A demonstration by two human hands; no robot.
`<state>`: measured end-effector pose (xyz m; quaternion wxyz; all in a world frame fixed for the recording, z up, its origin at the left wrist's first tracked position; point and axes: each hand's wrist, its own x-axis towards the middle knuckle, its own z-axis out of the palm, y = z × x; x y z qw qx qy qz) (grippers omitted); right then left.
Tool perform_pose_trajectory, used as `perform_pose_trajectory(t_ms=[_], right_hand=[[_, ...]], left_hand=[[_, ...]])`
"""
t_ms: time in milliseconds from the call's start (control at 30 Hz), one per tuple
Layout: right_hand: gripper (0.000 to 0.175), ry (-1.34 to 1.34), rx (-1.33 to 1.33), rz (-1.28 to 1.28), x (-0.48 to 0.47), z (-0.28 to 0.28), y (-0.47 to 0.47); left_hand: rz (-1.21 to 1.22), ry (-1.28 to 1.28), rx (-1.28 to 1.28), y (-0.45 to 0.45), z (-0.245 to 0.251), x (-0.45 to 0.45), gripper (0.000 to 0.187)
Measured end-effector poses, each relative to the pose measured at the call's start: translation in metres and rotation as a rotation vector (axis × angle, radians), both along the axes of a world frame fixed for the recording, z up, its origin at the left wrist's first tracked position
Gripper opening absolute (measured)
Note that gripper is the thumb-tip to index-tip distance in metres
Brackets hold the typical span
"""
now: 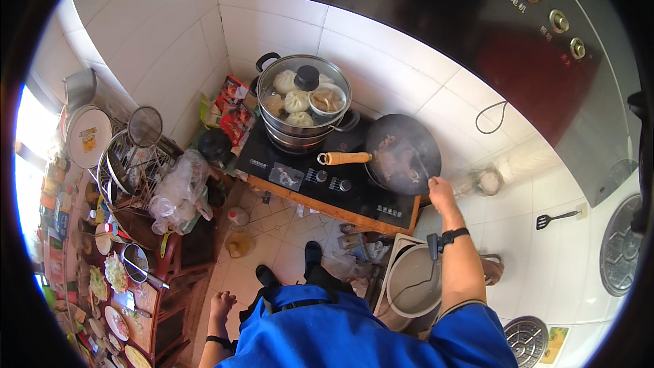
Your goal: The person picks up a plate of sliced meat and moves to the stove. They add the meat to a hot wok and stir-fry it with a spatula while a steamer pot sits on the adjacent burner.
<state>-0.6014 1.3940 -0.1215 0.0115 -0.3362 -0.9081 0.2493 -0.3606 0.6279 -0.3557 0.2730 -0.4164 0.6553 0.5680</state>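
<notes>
A dark wok (421,139) rests on the right side of a black glass gas cooktop (347,194), its wooden handle (345,158) pointing left. Pieces of meat (393,158) lie in it under light steam. At the wok's right rim, my right hand (440,193) grips the end of a thin-handled cooking utensil (422,163), whose working end is blurred among the meat. My left hand (223,303) hangs low by my side with curled fingers, nothing visible in it. Left of the wok stands a steel steamer pot (294,138), glass lid on, with buns (297,101) and a bowl of food (327,99) inside.
A range hood (434,15) overhangs the stove. To the left, a counter carries a dish rack (127,163), plastic bags (181,189), chopped vegetables (116,273) and a knife (139,312) on a cutting board (145,294). A large basin (414,281) sits beneath my right arm. Bottles (239,244) stand on the floor.
</notes>
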Motion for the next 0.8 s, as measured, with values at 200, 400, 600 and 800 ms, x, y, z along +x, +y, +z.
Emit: perform_pose_trajectory(t_ms=[200, 400, 600, 800], right_hand=[[0.037, -0.058, -0.272, 0.019, 0.037, 0.044, 0.003], [0.036, -0.364, 0.354, 0.303, 0.061, 0.156, 0.025], [0.035, -0.416, 0.353, 0.334, 0.033, 0.101, -0.007], [0.033, -0.026, 0.343, 0.357, 0.014, 0.053, -0.039]], left_hand=[[-0.063, -0.032, -0.03, -0.001, 0.0, 0.011, 0.03], [-0.001, -0.13, 0.022, 0.007, -0.005, 0.027, 0.03], [-0.014, -0.052, 0.013, 0.012, -0.006, 0.018, 0.036], [-0.043, -0.017, -0.024, 0.008, 0.004, 0.002, 0.033]])
